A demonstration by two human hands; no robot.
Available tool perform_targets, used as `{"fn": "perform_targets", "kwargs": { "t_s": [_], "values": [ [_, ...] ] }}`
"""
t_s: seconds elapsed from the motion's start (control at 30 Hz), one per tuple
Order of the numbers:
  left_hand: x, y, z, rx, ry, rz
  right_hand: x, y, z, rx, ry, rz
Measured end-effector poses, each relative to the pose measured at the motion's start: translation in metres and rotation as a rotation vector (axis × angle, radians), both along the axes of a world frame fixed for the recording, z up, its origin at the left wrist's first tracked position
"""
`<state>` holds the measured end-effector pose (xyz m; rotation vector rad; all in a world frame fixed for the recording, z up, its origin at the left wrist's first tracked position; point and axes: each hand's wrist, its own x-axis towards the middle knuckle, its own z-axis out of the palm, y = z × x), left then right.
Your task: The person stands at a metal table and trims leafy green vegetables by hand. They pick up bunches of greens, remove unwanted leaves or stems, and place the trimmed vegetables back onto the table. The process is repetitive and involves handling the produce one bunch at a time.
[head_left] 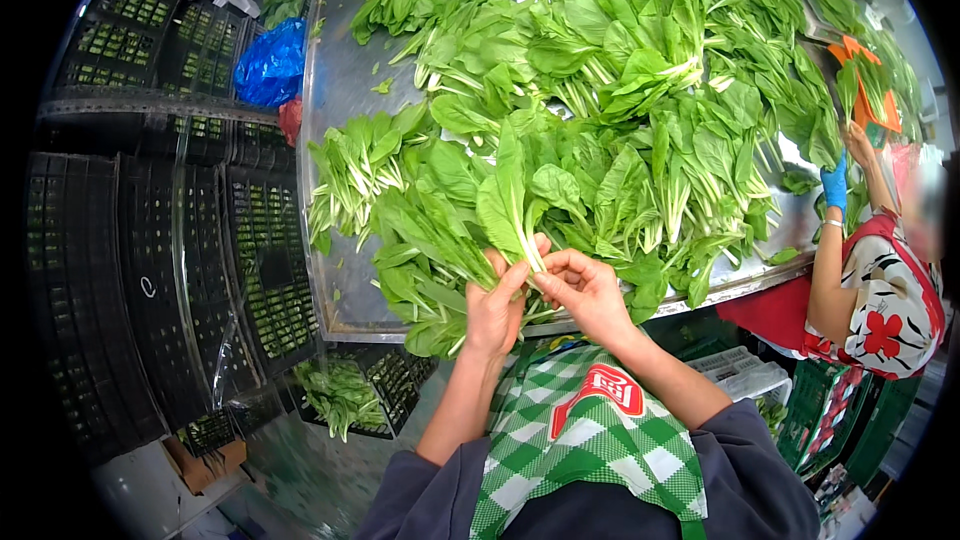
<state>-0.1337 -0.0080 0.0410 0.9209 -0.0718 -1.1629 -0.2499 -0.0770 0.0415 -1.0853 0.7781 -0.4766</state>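
Note:
Both hands meet over the near edge of a metal table [345, 298], low over the leaves. My left hand [494, 315] is closed round the stems of a bunch of leafy greens [505, 202], whose leaves point away from me. Thumb and fingers of my right hand [592, 292] pinch the pale stem ends of the same bunch, close beside the left fingertips. Beyond them spreads a large pile of loose leafy greens [650, 15] with white-green stems. A smaller heap of greens [360, 165] lies at the left, its stems toward me.
Black plastic crates [170, 270] are stacked to the left, with a blue plastic bag [270, 65] near the table's far left. A crate of greens [340, 395] stands below the near left corner. At right a co-worker [850, 300], with one blue glove, handles leaves beside orange material [868, 90].

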Motion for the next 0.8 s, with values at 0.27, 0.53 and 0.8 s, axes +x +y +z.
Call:
{"fn": "perform_targets", "kwargs": {
  "t_s": [0.27, 0.53, 0.8],
  "values": [
    [0.027, 0.023, 0.029, -0.035, -0.162, 0.029, 0.035, 0.002, 0.04, -0.434, -0.133, 0.11],
    [0.034, 0.017, 0.005, -0.008, -0.042, 0.055, 0.042, -0.001, 0.0, 0.571, -0.353, 0.06],
    [0.027, 0.012, -0.026, 0.076, 0.041, 0.026, 0.031, -0.004, -0.025, 0.697, -0.275, -0.001]
  ]
}}
